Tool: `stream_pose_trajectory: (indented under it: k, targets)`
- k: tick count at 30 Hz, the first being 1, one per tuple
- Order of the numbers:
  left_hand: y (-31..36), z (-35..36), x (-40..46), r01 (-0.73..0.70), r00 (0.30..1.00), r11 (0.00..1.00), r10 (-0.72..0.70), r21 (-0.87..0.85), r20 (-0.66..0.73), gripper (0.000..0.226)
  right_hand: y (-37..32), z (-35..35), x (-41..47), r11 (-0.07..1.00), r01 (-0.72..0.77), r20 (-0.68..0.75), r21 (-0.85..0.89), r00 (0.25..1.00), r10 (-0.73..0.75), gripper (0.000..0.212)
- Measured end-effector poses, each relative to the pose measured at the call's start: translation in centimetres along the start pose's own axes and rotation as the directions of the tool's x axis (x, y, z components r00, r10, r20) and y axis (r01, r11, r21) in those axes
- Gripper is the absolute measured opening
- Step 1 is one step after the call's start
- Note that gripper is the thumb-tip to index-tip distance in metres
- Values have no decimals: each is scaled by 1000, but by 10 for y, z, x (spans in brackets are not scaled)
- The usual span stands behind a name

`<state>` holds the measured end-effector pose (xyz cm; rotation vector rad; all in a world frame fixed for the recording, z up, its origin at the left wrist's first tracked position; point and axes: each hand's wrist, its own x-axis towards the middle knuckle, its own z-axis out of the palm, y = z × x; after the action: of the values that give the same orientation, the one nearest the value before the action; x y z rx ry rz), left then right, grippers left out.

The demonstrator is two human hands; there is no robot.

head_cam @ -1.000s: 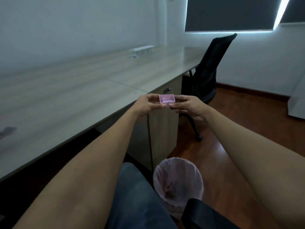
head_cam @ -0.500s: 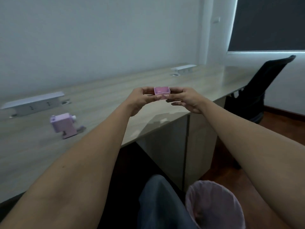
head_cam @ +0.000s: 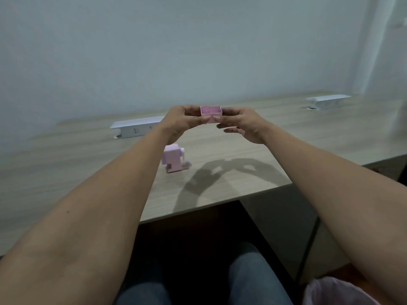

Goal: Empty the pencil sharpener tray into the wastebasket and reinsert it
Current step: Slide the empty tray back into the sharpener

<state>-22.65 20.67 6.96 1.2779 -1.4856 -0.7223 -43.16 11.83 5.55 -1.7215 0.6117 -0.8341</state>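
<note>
A small pink sharpener tray [head_cam: 211, 113], open side up, is held in the air above the desk between both hands. My left hand [head_cam: 180, 123] pinches its left end and my right hand [head_cam: 241, 124] pinches its right end. The pink pencil sharpener [head_cam: 174, 158] stands on the wooden desk [head_cam: 66, 172] below and to the left of the tray, partly behind my left forearm. The wastebasket [head_cam: 337, 292], lined with a pale pink bag, shows at the bottom right corner on the floor.
Two white socket boxes sit on the desk near the wall, one behind my left hand [head_cam: 136, 127] and one at the far right [head_cam: 328, 101]. A desk cabinet [head_cam: 286, 227] stands under the right part of the desk. My knees in jeans [head_cam: 248, 280] are below.
The view has swung left from the wastebasket and chair toward the desk. Both hands still hold the tray, which now hangs above the desk near the sharpener.
</note>
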Motion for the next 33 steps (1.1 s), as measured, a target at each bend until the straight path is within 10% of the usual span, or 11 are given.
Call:
stream_pose_trajectory:
  k: [15,24,33]
  targets:
    - [-52,-116,-69,107,924,991,-130,-83,-360,42,40,107,64,998,-48,174,-50,983,56,55]
    - [-91,-141,-109,189,884,972,-230,-139,-407,23,74,116,65,993,-88,173,-74,980,99,51]
    - [-132,-113,-121,333,873,937,-349,-108,-342,50,78,115,67,995,-79,181,-64,979,90,47]
